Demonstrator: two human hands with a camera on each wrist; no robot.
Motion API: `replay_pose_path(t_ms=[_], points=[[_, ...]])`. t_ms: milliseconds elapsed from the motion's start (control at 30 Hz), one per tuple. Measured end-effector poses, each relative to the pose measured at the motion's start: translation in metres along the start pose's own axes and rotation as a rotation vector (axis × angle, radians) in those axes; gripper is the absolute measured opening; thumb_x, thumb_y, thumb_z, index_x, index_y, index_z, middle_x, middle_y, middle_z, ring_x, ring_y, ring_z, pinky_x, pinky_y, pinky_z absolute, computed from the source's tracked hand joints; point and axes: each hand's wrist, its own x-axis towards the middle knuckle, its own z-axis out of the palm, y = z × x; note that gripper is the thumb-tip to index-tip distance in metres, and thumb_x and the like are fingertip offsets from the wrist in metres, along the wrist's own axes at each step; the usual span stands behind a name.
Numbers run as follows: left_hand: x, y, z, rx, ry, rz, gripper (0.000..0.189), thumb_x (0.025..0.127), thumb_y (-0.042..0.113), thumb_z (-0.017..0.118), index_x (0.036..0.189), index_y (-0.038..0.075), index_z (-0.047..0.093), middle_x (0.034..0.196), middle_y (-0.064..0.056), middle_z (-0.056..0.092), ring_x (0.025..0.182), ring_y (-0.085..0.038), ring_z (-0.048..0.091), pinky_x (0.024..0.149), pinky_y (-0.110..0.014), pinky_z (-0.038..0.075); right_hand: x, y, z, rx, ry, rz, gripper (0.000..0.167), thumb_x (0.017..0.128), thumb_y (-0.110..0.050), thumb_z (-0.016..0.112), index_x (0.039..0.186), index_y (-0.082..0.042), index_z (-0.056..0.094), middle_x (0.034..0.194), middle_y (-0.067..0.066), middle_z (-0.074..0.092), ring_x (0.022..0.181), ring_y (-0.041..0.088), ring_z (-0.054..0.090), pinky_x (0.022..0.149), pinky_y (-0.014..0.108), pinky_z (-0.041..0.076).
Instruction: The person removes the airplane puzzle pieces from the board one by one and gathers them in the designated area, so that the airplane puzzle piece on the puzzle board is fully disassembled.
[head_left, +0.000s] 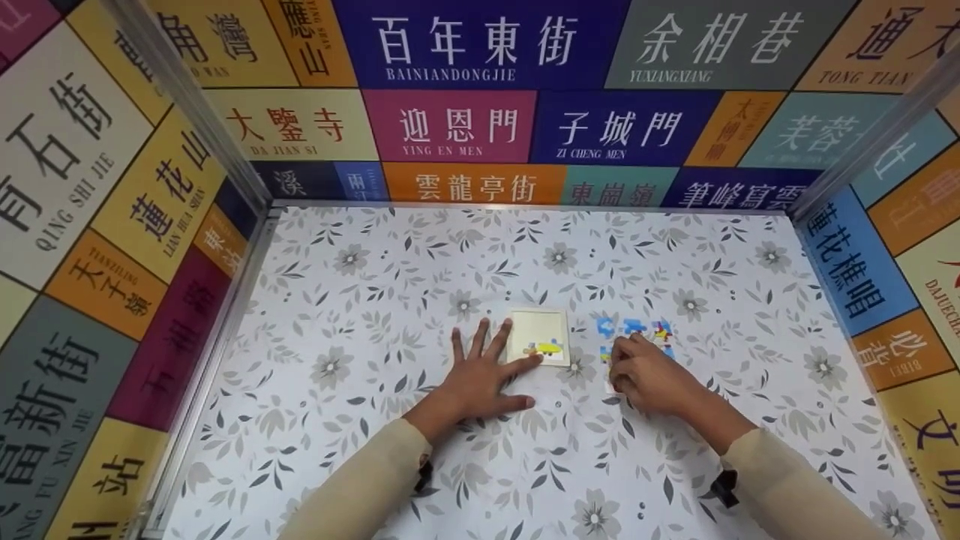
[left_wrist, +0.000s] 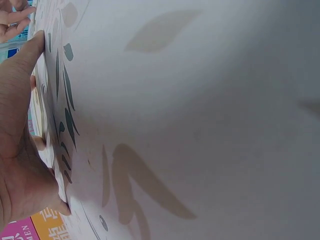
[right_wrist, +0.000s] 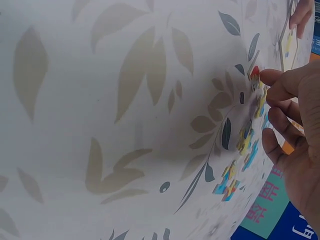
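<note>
A square, cream-coloured puzzle tray [head_left: 537, 330] lies on the table in the head view. Near its bottom edge sits a small yellow patch of puzzle [head_left: 550, 348]. My left hand [head_left: 480, 379] rests beside the tray with fingers spread, its index fingertip at the tray's lower rim. To the right, my right hand [head_left: 651, 375] bends over several loose jigsaw pieces [head_left: 634, 325], partly hiding them. In the right wrist view, its fingertips pinch a red-topped jigsaw piece [right_wrist: 255, 75] low at the table surface. Other blue and yellow pieces [right_wrist: 229, 182] lie nearby.
A white tablecloth [head_left: 390, 300] printed with grey flowers and leaves covers the table. Upright panels [head_left: 457, 124] with coloured street-name signs stand at the back and both sides. Clear edge strips [head_left: 225, 112] run along the corners.
</note>
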Motion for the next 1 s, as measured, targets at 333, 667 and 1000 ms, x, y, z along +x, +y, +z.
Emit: replay_pose_path(t_ms=[333, 667, 1000], points=[[0.000, 0.003, -0.002, -0.001, -0.021, -0.021, 0.078, 0.100, 0.083, 0.054, 0.170, 0.057, 0.032, 0.188, -0.012, -0.004, 0.172, -0.052, -0.010, 0.125, -0.088, -0.005, 0.020, -0.012, 0.003, 0.054, -0.062, 0.129, 0.017, 0.097, 0.001, 0.074, 0.098, -0.013, 0.083, 0.101, 0.000, 0.063, 0.090, 0.015, 0.052, 0.080, 0.039, 0.050], [-0.001, 0.001, -0.002, -0.010, -0.015, -0.019, 0.078, 0.100, 0.082, 0.054, 0.170, 0.055, 0.034, 0.188, -0.013, -0.002, 0.172, -0.051, -0.009, 0.125, -0.089, -0.003, 0.059, -0.027, 0.019, 0.129, -0.087, 0.136, 0.022, 0.102, 0.000, 0.073, 0.123, -0.005, 0.078, 0.115, 0.010, 0.071, 0.102, 0.029, 0.070, 0.089, 0.050, 0.060], [0.000, 0.001, 0.000, 0.020, -0.006, -0.014, 0.078, 0.100, 0.083, 0.053, 0.170, 0.056, 0.032, 0.188, -0.013, -0.003, 0.172, -0.052, -0.007, 0.124, -0.090, -0.001, 0.077, -0.030, 0.031, 0.156, -0.113, 0.214, 0.033, 0.103, -0.002, 0.070, 0.136, -0.006, 0.073, 0.115, 0.012, 0.072, 0.095, 0.027, 0.071, 0.086, 0.050, 0.061]])
